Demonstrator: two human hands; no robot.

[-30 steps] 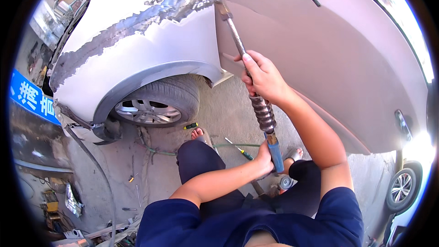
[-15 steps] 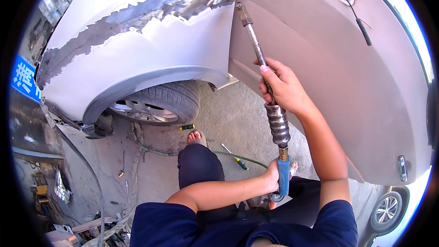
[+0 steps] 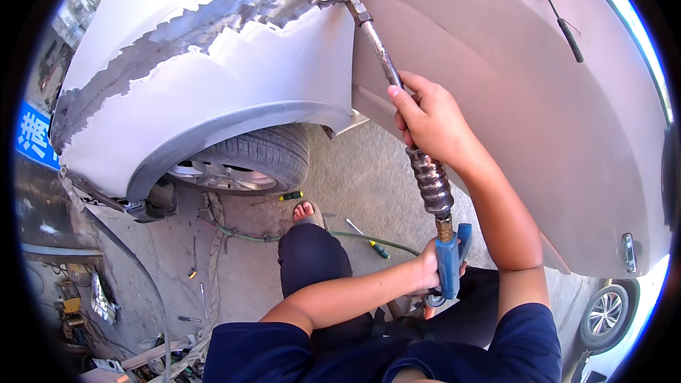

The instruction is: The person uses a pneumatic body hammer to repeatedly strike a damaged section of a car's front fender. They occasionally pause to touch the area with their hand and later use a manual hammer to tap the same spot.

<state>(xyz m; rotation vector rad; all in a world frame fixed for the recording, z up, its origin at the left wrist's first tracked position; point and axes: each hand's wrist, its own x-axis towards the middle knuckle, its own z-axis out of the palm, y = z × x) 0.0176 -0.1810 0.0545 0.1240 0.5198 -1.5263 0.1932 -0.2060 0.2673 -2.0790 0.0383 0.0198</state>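
A slide hammer dent puller (image 3: 430, 188) slants across the view, with a steel rod, a ribbed metal weight and a blue handle (image 3: 447, 264). My left hand (image 3: 428, 267) is closed round that handle, its fingers partly hidden behind it. Higher up, my right hand (image 3: 434, 119) wraps the rod just above the weight, thumb along it. The rod's tip meets the rear edge of a bare-metal strip (image 3: 248, 7) on the white car fender (image 3: 284, 64). This strip is dented and shiny, bordered by jagged paint.
An open car door (image 3: 525, 113) fills the right side. Under the fender is a tyre (image 3: 277, 156). On the concrete lie a green hose (image 3: 248, 236), a screwdriver (image 3: 379, 249) and another screwdriver (image 3: 291, 196). A dark cable (image 3: 138, 262) runs down the left, near scrap parts.
The puller's tip has moved left from the gap by the door onto the fender's bare metal. The blue handle has turned, showing its lever, and both hands have shifted with the tool.
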